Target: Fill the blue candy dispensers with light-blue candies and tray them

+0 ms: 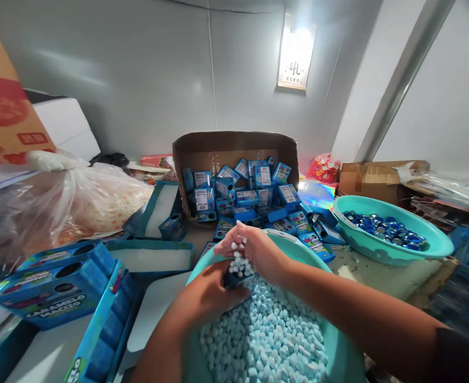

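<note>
My left hand (208, 295) is closed around a small dark container (234, 277) held over a teal basin (298, 246) full of pale blue and white candies (266, 335). My right hand (254, 250) is cupped above the container, its fingers bunched on a handful of candies that spill down into it. Both hands hover just over the heap of candies near the basin's far side.
A cardboard box (234, 146) tipped on its side spills several small blue candy boxes (254, 194). A second teal basin (386, 250) at the right holds blue caps. Blue display cartons (55, 287) lie at the left beside a plastic bag (59, 202).
</note>
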The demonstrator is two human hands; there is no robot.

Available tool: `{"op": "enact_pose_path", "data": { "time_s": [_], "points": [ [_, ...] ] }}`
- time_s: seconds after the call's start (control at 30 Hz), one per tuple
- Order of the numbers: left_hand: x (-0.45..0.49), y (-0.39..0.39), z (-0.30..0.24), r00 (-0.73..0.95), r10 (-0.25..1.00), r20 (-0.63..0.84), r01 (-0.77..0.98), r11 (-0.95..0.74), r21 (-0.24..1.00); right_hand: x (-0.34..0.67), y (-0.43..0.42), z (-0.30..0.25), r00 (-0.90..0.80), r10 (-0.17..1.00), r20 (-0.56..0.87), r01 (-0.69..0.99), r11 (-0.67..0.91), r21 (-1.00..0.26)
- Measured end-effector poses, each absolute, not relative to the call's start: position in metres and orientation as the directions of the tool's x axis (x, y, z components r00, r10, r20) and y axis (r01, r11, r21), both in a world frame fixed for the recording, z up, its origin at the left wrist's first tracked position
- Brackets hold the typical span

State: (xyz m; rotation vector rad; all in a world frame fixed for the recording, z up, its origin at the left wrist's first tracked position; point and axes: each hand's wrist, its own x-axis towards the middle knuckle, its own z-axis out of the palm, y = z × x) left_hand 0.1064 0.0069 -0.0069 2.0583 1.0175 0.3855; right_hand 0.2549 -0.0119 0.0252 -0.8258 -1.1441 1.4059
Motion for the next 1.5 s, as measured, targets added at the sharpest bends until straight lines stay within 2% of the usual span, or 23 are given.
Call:
{"op": "enact_pose_path", "data": {
  "time_s": [0.03, 0.1, 0.2, 0.27, 0.33, 0.43, 0.5, 0.6, 0.77, 0.9, 0.97, 1.17, 1.23, 1.3, 1.37, 1.5],
  "points": [
    [0.107, 0.008, -0.006, 0.628, 0.774, -0.083, 0.524, -0.341, 0.781, 0.259, -0.012, 0.027, -0.153, 0.977, 0.15, -0.232, 0.112, -0.966],
    [0.109, 0.008, -0.004, 0.605, 0.789, -0.107, 0.509, -0.281, 0.814, 0.268, -0.013, 0.03, -0.09, 0.959, 0.27, 0.054, 0.275, -0.96],
    [0.112, 0.008, -0.001, 0.573, 0.817, -0.068, 0.465, -0.255, 0.848, 0.284, -0.012, 0.031, -0.114, 0.927, 0.358, 0.564, 0.357, -0.744],
    [0.113, 0.007, 0.0, 0.559, 0.828, -0.036, 0.431, -0.253, 0.866, 0.29, -0.012, 0.028, -0.147, 0.937, 0.317, 0.739, 0.317, -0.594],
    [0.113, 0.007, 0.0, 0.547, 0.836, -0.029, 0.419, -0.244, 0.874, 0.289, -0.012, 0.024, -0.154, 0.943, 0.294, 0.81, 0.291, -0.509],
    [0.113, 0.008, -0.001, 0.553, 0.832, -0.051, 0.437, -0.237, 0.867, 0.28, -0.015, 0.019, -0.199, 0.935, 0.293, 0.83, 0.319, -0.457],
    [0.112, 0.008, -0.002, 0.571, 0.819, -0.06, 0.436, -0.24, 0.867, 0.275, -0.016, 0.017, -0.225, 0.931, 0.286, 0.81, 0.342, -0.476],
    [0.112, 0.008, -0.004, 0.576, 0.814, -0.068, 0.444, -0.241, 0.863, 0.275, -0.014, 0.016, -0.231, 0.936, 0.266, 0.752, 0.345, -0.562],
    [0.112, 0.007, -0.007, 0.501, 0.861, -0.089, 0.53, -0.224, 0.818, 0.283, -0.007, 0.017, -0.227, 0.961, 0.156, 0.589, 0.263, -0.765],
    [0.113, 0.006, -0.006, 0.479, 0.873, -0.098, 0.54, -0.205, 0.817, 0.283, -0.006, 0.014, -0.172, 0.959, 0.223, 0.668, 0.28, -0.689],
    [0.113, 0.005, -0.005, 0.485, 0.867, -0.114, 0.532, -0.189, 0.826, 0.282, -0.006, 0.012, -0.156, 0.968, 0.198, 0.697, 0.25, -0.672],
    [0.112, 0.005, -0.005, 0.496, 0.864, -0.089, 0.533, -0.222, 0.817, 0.287, -0.003, 0.013, -0.23, 0.966, 0.114, 0.466, 0.212, -0.859],
    [0.112, 0.005, -0.004, 0.485, 0.867, -0.113, 0.541, -0.196, 0.818, 0.291, -0.001, 0.016, -0.162, 0.974, 0.162, 0.528, 0.224, -0.819],
    [0.113, 0.004, -0.004, 0.471, 0.873, -0.122, 0.543, -0.179, 0.821, 0.295, 0.001, 0.017, -0.102, 0.967, 0.231, 0.674, 0.238, -0.699],
    [0.114, 0.004, -0.005, 0.471, 0.875, -0.109, 0.543, -0.191, 0.818, 0.297, 0.002, 0.015, -0.11, 0.965, 0.237, 0.771, 0.233, -0.592],
    [0.113, 0.005, -0.006, 0.5, 0.863, -0.074, 0.533, -0.239, 0.812, 0.296, 0.002, 0.008, -0.196, 0.962, 0.191, 0.782, 0.27, -0.562]
  ]
}}
